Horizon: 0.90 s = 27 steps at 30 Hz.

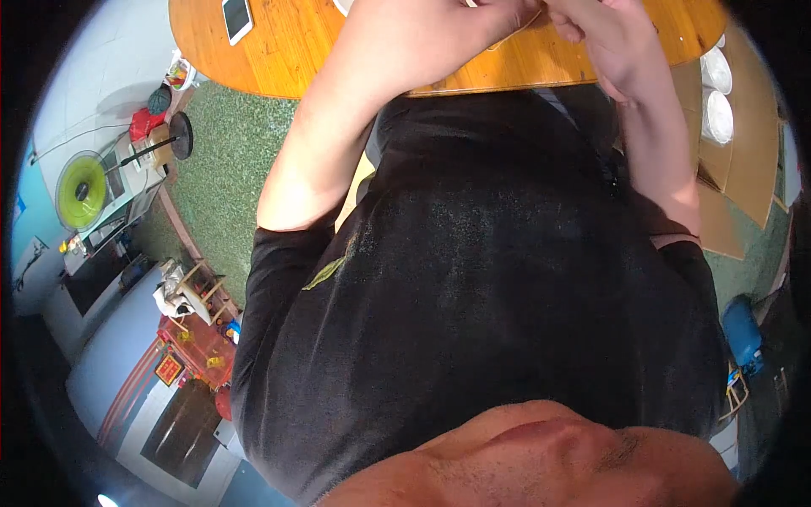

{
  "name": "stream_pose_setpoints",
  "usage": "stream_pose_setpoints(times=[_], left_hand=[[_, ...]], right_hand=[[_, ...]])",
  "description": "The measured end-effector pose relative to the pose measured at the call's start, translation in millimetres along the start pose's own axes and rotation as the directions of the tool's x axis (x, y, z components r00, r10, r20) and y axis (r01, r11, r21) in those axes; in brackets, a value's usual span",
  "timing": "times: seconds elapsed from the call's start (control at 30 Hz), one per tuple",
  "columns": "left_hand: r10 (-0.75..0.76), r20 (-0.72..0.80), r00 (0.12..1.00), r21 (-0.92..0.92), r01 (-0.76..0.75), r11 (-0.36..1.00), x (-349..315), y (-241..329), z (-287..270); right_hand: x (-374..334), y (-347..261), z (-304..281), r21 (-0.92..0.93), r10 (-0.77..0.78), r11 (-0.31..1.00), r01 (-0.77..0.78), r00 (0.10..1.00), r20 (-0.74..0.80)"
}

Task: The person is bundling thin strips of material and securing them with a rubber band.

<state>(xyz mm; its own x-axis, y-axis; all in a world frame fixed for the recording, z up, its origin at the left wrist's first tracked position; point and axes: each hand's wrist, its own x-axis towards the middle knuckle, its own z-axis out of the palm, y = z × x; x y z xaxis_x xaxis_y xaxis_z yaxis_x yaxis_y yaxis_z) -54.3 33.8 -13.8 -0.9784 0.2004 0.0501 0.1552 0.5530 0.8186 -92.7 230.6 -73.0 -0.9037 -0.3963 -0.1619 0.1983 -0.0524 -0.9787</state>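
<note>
At the top edge, my left hand [486, 24] and my right hand [604, 29] come together over the wooden table [283, 59]. Both are partly cut off by the picture's edge. A thin yellowish strand [514, 35] curves out from beside the left fingertips, which look pinched on it. The right fingers are curled in close to the left ones, and what they hold is hidden. Part of a white round rim [342, 6] shows beside my left forearm.
A phone [237, 19] lies on the table at the left. White bowl-like containers [718, 117] sit on cardboard [743, 156] at the right. A green-bladed fan [82, 190] stands at the left by the green floor [228, 139]. A blue object [742, 334] is at the far right.
</note>
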Motion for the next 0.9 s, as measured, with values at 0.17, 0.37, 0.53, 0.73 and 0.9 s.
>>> stream_pose_setpoints(times=[0.17, 0.37, 0.53, 0.73, 0.9], left_hand=[[0.034, -0.054, 0.998, 0.227, -0.021, 0.974, 1.0, 4.7, 7.0], [0.157, -0.179, 0.971, 0.252, -0.109, 0.962, -2.5, 9.0, 12.7], [0.232, -0.135, 0.963, 0.308, -0.182, 0.934, -4.9, 3.1, 10.7], [0.215, -0.138, 0.967, 0.262, -0.174, 0.949, -5.3, 2.6, 9.1], [0.013, -0.088, 0.996, 0.198, 0.004, 0.980, 0.4, 16.9, 3.1]], right_hand=[[-1.2, -0.7, 4.2, 0.027, 0.009, 1.000, -0.008, 1.000, -0.024], [0.5, 3.6, 5.2, 0.087, 0.000, 0.996, 0.008, 0.995, -0.098], [1.0, 4.9, 4.6, 0.072, -0.022, 0.997, 0.029, 0.995, -0.093], [-2.5, 6.1, 3.5, -0.001, -0.119, 0.993, 0.119, 0.992, -0.050], [-2.6, 3.7, 4.0, -0.047, -0.115, 0.992, 0.114, 0.993, -0.037]])
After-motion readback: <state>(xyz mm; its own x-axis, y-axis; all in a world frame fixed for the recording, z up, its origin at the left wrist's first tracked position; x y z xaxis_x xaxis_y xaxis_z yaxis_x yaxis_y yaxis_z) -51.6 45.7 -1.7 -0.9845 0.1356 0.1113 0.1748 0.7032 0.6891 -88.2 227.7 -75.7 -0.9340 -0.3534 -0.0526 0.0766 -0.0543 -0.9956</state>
